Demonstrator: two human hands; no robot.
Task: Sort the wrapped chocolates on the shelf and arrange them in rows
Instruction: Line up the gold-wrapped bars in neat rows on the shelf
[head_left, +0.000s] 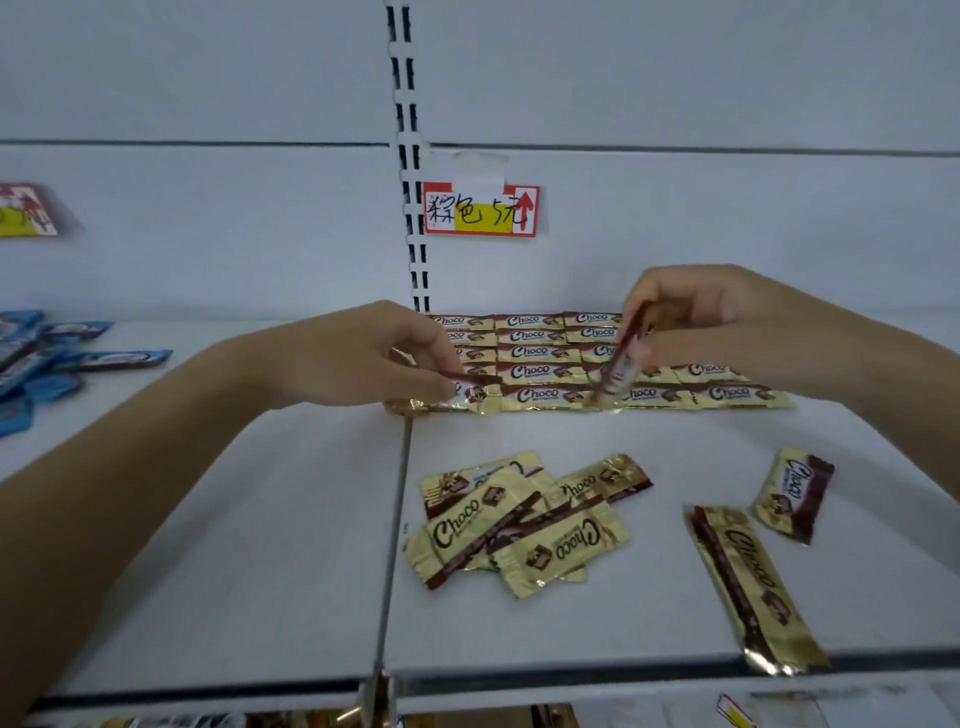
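Observation:
Gold and brown "Choco" bars lie in neat rows (540, 371) at the back of the white shelf (571, 618). My left hand (384, 353) pinches the front-left bar (470, 392) of those rows. My right hand (696, 317) holds one bar (621, 364) tilted on end above the front row. A loose heap of several bars (519, 522) lies nearer the front edge. Two more loose bars sit to the right: a short one (792, 493) and a long one (753, 582) hanging over the shelf edge.
Blue packets (47, 358) are piled on the neighbouring shelf at the left. A red and yellow price tag (480, 210) hangs on the back wall beside a slotted upright (408, 156). A seam (395, 519) divides the two shelf boards.

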